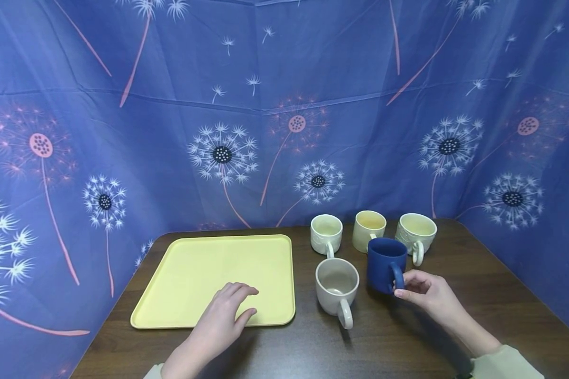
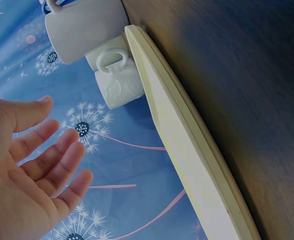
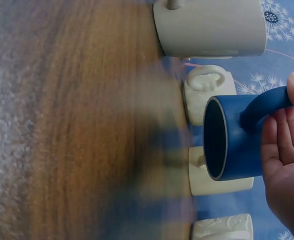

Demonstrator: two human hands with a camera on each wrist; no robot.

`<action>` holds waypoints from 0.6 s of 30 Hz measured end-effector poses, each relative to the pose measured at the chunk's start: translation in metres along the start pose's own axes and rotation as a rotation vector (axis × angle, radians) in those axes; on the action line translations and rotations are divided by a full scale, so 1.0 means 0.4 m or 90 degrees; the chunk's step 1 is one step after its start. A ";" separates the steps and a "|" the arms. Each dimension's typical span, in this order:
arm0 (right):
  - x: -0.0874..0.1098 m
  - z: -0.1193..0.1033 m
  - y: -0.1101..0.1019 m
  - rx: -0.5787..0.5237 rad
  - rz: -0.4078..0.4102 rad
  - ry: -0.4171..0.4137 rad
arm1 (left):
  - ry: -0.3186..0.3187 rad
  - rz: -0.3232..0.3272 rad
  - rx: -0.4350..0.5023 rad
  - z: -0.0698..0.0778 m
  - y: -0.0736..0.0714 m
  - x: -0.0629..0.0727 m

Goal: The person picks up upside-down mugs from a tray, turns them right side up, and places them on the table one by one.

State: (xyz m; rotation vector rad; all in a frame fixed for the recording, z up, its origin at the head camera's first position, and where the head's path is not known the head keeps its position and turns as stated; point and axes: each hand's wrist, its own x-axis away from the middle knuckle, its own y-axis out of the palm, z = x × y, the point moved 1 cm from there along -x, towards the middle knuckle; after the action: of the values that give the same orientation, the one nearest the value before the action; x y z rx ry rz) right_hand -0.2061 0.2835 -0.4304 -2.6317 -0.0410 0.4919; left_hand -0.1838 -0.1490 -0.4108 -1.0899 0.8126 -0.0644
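Note:
My right hand [image 1: 429, 295] pinches the handle of a dark blue mug [image 1: 381, 268] between thumb and fingers. The right wrist view shows this mug's underside, so it is raised off the table. To its left stands a larger pale grey mug [image 1: 332, 301], upright with the handle toward me. Nothing is in my left hand [image 1: 220, 316], which hovers over the near edge of a yellow tray [image 1: 170, 279]. Its fingers are loosely bent, the thumb apart from them, as the left wrist view [image 2: 36, 175] also shows.
Behind these stand three pale mugs in a row: a cream one [image 1: 323, 243], a yellowish one [image 1: 363, 238] and a patterned one [image 1: 406, 243]. A blue dandelion-print cloth [image 1: 265, 79] hangs behind and beside the dark wooden table [image 1: 303, 347].

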 end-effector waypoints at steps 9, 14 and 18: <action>0.004 0.020 0.001 0.042 0.006 0.026 | 0.012 0.010 -0.006 0.001 -0.005 0.000; 0.004 0.027 0.000 0.057 -0.002 0.050 | 0.018 0.021 -0.011 0.000 -0.008 0.001; 0.005 0.032 0.000 0.070 -0.015 0.069 | 0.018 0.024 -0.013 0.002 -0.009 0.002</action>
State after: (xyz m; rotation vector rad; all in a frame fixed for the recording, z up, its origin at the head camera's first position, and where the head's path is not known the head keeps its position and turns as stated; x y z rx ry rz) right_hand -0.2086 0.2892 -0.4418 -2.5430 -0.0107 0.3322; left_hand -0.1817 -0.1506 -0.4081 -1.0944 0.8616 -0.0397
